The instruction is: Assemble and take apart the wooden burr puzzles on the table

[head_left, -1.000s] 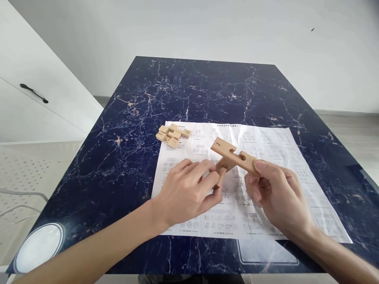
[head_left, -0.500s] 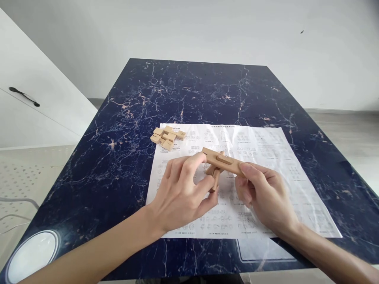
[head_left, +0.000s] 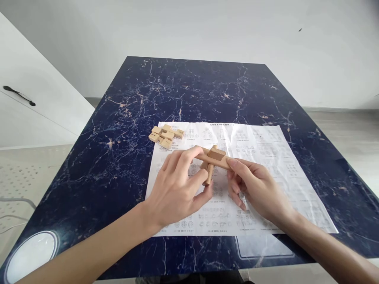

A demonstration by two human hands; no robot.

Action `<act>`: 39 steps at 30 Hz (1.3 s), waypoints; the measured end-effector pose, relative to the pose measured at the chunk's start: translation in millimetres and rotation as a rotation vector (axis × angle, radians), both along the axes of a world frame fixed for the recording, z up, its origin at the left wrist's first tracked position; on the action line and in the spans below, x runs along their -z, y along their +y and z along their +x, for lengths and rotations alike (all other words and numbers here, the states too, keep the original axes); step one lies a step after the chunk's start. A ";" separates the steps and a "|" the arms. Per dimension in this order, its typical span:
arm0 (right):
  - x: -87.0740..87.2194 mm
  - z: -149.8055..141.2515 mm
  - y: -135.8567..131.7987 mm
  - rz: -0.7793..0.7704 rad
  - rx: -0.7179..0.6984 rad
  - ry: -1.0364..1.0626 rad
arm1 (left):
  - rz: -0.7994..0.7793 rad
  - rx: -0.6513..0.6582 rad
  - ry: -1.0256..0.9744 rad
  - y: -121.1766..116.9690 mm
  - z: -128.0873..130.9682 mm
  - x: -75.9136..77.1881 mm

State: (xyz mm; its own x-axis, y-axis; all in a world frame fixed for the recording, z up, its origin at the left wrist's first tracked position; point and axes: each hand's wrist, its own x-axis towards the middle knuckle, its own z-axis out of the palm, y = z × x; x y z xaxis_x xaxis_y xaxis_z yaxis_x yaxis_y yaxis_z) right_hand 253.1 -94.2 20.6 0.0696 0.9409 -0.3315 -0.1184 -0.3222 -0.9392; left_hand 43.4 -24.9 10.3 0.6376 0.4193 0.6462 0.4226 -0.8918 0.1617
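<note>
Between my hands, above the printed sheet [head_left: 254,138], is a wooden interlocking puzzle [head_left: 217,153] made of crossed bars. A long bar runs left to right, a block sticks up through its middle, and another bar points toward me. My left hand [head_left: 180,181] grips the left end of the long bar, with its thumb and lower fingers on the bar pointing toward me. My right hand [head_left: 257,181] pinches the right end of the long bar between thumb and fingers. The fingers hide part of the joint.
Several small notched wooden blocks [head_left: 166,135] lie close together at the sheet's upper left corner. The sheet is on a dark blue marbled table [head_left: 177,86]. A white cabinet [head_left: 35,86] stands to the left and a wall [head_left: 201,27] behind.
The puzzle has moved slightly left, with both hands. Its middle block now stands up well above the long bar, where before it was nearly flush.
</note>
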 end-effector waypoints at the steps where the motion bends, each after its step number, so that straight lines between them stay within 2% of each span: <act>1: 0.1 0.3 0.3 0.001 -0.009 0.000 | -0.006 0.003 0.001 0.2 -0.1 -0.1; 10: 0.0 0.1 3.4 0.061 -0.030 -0.060 | -0.045 0.020 -0.012 0.6 -0.2 -0.4; 15: 0.5 1.6 3.8 0.031 -0.045 -0.007 | -0.096 0.027 -0.016 0.3 -0.3 -0.2; 19: -3.3 3.7 6.4 0.011 -0.053 0.014 | -0.095 -0.033 0.005 0.7 -1.2 -0.1; 24: -6.4 3.2 6.9 0.044 -0.172 0.026 | -0.003 -0.113 0.042 4.4 -0.4 1.5; 29: -9.0 -0.1 5.1 0.086 -0.302 0.027 | -0.048 -0.126 0.043 7.8 1.5 5.4; 39: -7.5 -3.7 2.2 0.135 -0.292 -0.054 | -0.041 -0.103 0.068 7.0 -0.3 2.2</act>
